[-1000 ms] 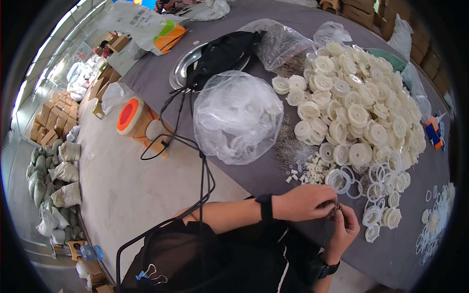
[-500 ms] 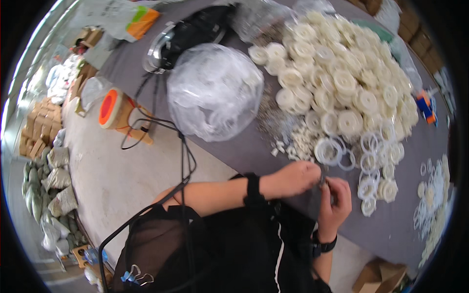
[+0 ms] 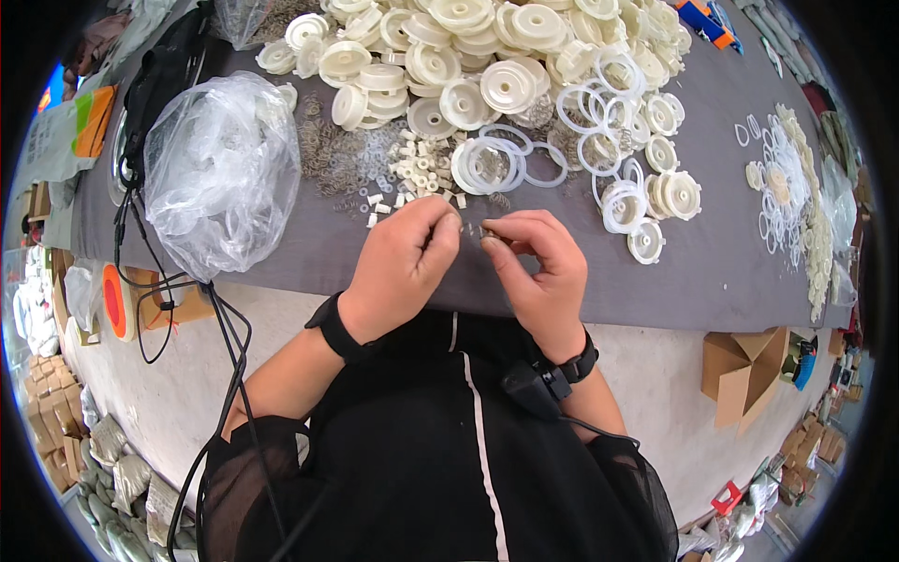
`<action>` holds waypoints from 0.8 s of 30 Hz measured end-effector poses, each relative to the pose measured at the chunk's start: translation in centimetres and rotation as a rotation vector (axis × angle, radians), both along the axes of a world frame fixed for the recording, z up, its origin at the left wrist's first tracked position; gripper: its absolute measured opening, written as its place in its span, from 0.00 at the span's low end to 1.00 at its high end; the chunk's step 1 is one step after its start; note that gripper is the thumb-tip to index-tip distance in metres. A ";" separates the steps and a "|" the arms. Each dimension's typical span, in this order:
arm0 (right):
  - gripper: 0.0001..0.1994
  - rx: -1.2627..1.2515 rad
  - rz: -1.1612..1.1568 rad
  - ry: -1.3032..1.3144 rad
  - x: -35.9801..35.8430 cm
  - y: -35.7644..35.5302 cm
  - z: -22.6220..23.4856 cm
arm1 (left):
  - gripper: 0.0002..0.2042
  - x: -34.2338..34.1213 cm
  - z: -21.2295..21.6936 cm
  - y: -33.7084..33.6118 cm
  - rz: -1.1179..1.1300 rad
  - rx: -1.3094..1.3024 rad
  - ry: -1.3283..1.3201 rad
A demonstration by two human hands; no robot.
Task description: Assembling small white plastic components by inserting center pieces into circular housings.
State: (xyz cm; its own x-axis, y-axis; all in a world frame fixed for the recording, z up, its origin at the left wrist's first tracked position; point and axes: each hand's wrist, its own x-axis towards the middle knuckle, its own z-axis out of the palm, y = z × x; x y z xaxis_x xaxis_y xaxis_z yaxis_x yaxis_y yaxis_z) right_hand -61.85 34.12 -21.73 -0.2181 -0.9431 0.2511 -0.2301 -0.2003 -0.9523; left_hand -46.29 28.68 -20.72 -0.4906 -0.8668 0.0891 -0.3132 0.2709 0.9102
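Observation:
My left hand [image 3: 398, 267] is closed in a fist-like pinch just above the table's front part. Whatever its fingers hold is hidden. Close to its right, my right hand [image 3: 548, 276] pinches a small metal spring [image 3: 489, 234] between thumb and forefinger; the piece is tiny and partly covered. Just beyond my hands lie short cream plastic sleeves [image 3: 426, 169], small clear washers [image 3: 375, 150], and loose metal coil springs [image 3: 328, 159]. Translucent plastic rings [image 3: 506, 164] lie beyond the gap between my hands.
Cream plastic wheel-like parts [image 3: 510, 86] are heaped at the far middle of the grey table [image 3: 637, 295]. A clear plastic bag [image 3: 220, 178] stands left, beside black cables [image 3: 225, 314]. More rings [image 3: 782, 187] spread at the right. An open cardboard box [image 3: 744, 370] sits below the right edge.
The view has turned and shifted, so the table now lies straight ahead. My hands, touching or nearly so before, now show a small gap between their fingertips.

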 end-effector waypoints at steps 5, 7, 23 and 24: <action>0.08 -0.063 0.011 0.114 -0.5 -0.3 -0.1 | 0.12 -0.2 0.9 -0.2 -0.012 0.695 0.308; 0.08 -0.058 0.013 0.101 -0.6 -0.2 -0.2 | 0.11 -0.3 0.8 -0.1 0.006 0.622 0.259; 0.04 0.291 0.093 -0.407 -0.2 -0.4 0.0 | 0.06 0.2 1.4 0.2 -0.021 -0.079 0.018; 0.03 0.340 0.091 -0.417 -0.6 -0.2 0.1 | 0.08 0.1 1.3 0.1 -0.050 -0.161 0.013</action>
State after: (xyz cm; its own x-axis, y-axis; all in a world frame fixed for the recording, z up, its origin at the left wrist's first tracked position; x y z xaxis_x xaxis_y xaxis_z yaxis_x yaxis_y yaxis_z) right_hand -62.46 33.91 -21.63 -0.1474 -0.9758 -0.1615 0.1852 0.1331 -0.9736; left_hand -46.23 28.76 -19.43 -0.5310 -0.8151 0.2317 -0.2841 0.4288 0.8576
